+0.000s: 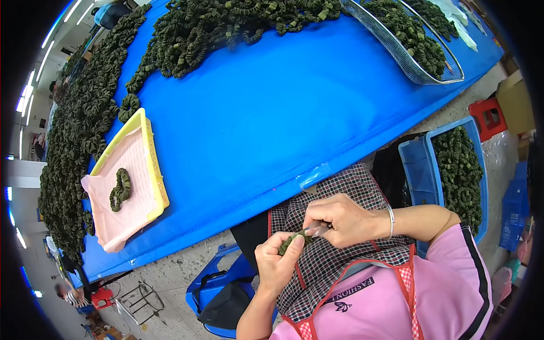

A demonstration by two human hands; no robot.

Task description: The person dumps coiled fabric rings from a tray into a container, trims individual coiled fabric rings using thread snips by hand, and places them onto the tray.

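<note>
My left hand (276,258) is closed round a dark green ruffled fabric scrunchie (296,242), pinching it between thumb and fingers above my lap. Against it, my right hand (343,220) grips a small metal tool (318,229) that looks like thread snips, its tip touching or very near the fabric. My right fingers hide most of the tool. A checked apron (345,269) lies beneath both hands.
On the blue table (255,119) are heaps of green scrunchies (195,37), a yellow tray (153,164) with one scrunchie (120,190) on pink lining, and a wire basket (391,42). A blue crate (416,164) of scrunchies stands at my right; a blue chair (207,277) is lower left.
</note>
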